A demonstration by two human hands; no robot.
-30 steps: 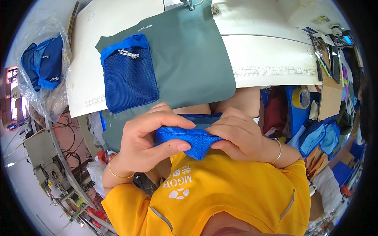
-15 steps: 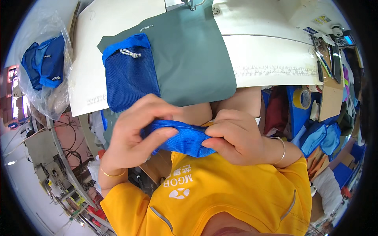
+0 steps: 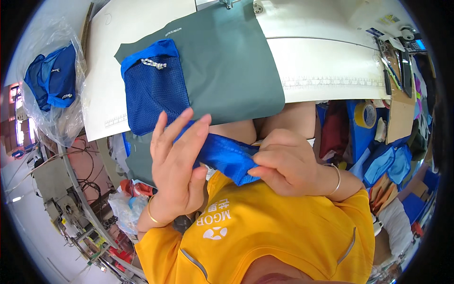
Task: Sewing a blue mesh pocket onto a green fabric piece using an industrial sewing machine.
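Note:
A bright blue fabric piece (image 3: 228,161), partly mesh, is held above my lap. My right hand (image 3: 289,163) pinches its right end between thumb and fingers. At the other end my left hand (image 3: 176,165) has its fingers stretched and apart, and part of the fabric runs behind them; whether they touch it I cannot tell. Just beyond, a dark green fabric panel (image 3: 231,71) lies on the white sewing table and overhangs its near edge. A blue mesh pouch (image 3: 153,94) with a speckled cord (image 3: 154,63) rests on the panel's left part.
The sewing machine's presser foot (image 3: 229,4) stands at the table's far edge. Scissors and pens lie by a cardboard piece (image 3: 401,116) on the right, near a yellow tape roll (image 3: 365,115). A clear plastic bag (image 3: 71,116) with blue pouches hangs at the left.
My left hand has let its grip loosen, with the fingers now straightened and turned upward. The blue fabric's left part has unfolded and slants. My right hand keeps its pinch.

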